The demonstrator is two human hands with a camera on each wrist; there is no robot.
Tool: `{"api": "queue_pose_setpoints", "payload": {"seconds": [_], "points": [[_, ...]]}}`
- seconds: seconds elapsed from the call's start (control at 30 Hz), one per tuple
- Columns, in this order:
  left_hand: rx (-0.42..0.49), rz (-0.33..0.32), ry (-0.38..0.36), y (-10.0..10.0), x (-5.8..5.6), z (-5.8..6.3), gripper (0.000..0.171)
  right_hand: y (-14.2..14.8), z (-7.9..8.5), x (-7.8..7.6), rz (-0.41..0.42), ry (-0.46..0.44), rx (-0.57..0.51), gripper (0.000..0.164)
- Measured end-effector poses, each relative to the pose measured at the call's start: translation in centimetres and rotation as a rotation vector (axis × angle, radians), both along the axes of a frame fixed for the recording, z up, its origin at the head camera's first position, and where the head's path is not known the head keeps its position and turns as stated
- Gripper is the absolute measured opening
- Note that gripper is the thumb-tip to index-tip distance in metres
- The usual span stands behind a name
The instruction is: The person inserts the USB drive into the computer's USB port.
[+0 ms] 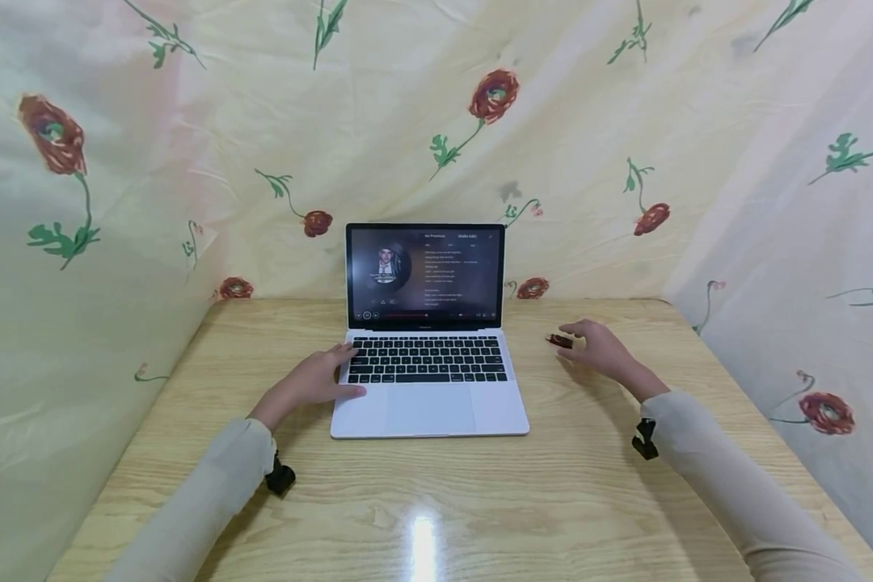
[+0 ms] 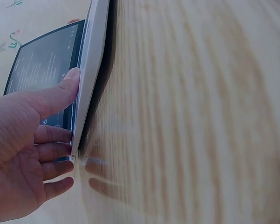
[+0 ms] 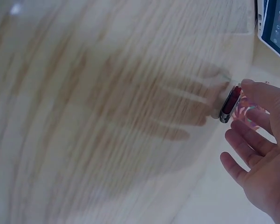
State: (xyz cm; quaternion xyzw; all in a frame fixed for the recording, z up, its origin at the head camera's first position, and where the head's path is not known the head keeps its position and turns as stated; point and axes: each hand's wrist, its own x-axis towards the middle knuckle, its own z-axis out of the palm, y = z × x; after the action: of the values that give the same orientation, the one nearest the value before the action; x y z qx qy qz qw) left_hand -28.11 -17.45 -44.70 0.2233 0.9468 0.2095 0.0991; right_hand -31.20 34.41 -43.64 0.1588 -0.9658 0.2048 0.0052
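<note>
One wood-grain worktop [image 1: 553, 477] — floral cloth [image 1: 393, 121] behind laptop [image 1: 428, 356]. Left grip [image 1: 316, 377]: relaxed, touching laptop's left edge. Right grip [image 1: 600, 349], right of laptop: fingers parted — about dark-red object [image 3: 230, 104].

Long pale beige sleeves [image 1: 207, 493] — a small black device [image 1: 280, 477] at each cuff.

my left arm [image 1: 192, 505] reaching in from the near left, left grip [image 1: 318, 377] with thumb [image 2: 60, 95] spread wide of extended fingers [image 2: 53, 151], my right arm [image 1: 749, 489] angled from the near right, right grip [image 1: 598, 347] slightly farther out, digits loosely parted
</note>
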Motion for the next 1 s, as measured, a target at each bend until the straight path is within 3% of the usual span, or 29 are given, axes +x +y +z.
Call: {"api": "queue_pose_setpoints", "payload": {"seconds": [0.4, 1.0], "points": [[0.007, 0.012, -0.022, 0.0, -0.3, -0.3, 0.086, 0.0, -0.4, -0.6, -0.018, -0.047, 0.02, 0.053], [0.009, 0.013, -0.015, -0.1, -0.3, -0.5, 0.087, -0.2, -0.8, -1.1, -0.04, -0.022, 0.076, 0.05]]}}
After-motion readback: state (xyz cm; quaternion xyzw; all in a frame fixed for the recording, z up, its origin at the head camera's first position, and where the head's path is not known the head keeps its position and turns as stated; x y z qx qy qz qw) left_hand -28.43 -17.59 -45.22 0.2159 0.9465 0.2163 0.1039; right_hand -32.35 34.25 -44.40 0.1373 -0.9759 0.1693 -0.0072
